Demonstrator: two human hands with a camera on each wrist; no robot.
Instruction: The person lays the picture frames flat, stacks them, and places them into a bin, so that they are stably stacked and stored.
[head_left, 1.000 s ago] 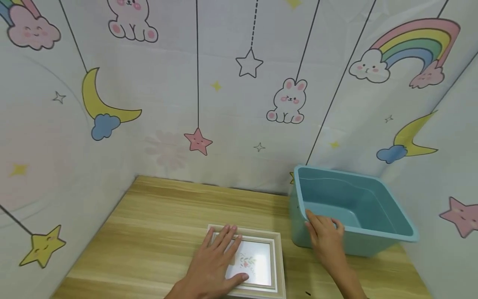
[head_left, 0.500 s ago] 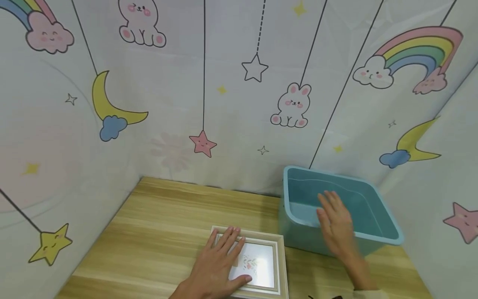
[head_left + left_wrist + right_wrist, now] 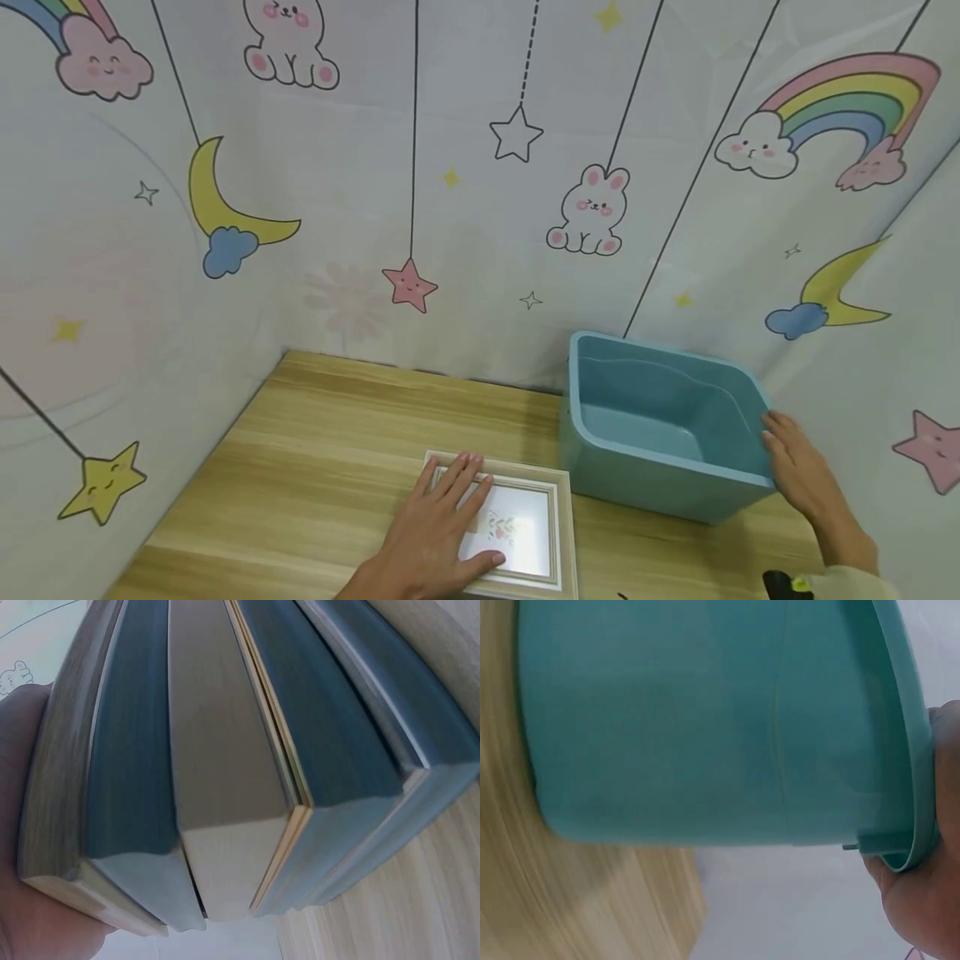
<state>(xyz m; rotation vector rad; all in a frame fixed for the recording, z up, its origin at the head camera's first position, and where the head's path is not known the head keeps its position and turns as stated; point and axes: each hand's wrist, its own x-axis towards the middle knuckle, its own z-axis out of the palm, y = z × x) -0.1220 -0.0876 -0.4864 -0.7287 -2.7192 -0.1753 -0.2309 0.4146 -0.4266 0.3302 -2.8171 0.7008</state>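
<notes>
In the head view my left hand (image 3: 438, 537) rests with spread, straight fingers on a cream picture frame (image 3: 551, 533) that shows a small floral print behind its pane. From the left wrist view, this is the end of a stack of several frames (image 3: 225, 750), beige and dark blue-teal, with my left hand (image 3: 37, 900) against the outermost one. At the right side of a light-blue plastic bin (image 3: 645, 479), my right hand (image 3: 802, 471) touches the rim with its fingers lying along it. The right wrist view shows this hand (image 3: 930, 892) against the bin's rim (image 3: 922, 772).
The wood-grain table (image 3: 337, 433) spreads out to the left of the frames. Behind and at both sides stands a white backdrop (image 3: 465, 225) printed with bunnies, stars and moons. The bin is close to the back wall, with its visible floor bare.
The bin has shifted left, nearer the frames. My right hand has left the bin's front left rim, passed over the bin and come to its right side. My left hand stays on the frame.
</notes>
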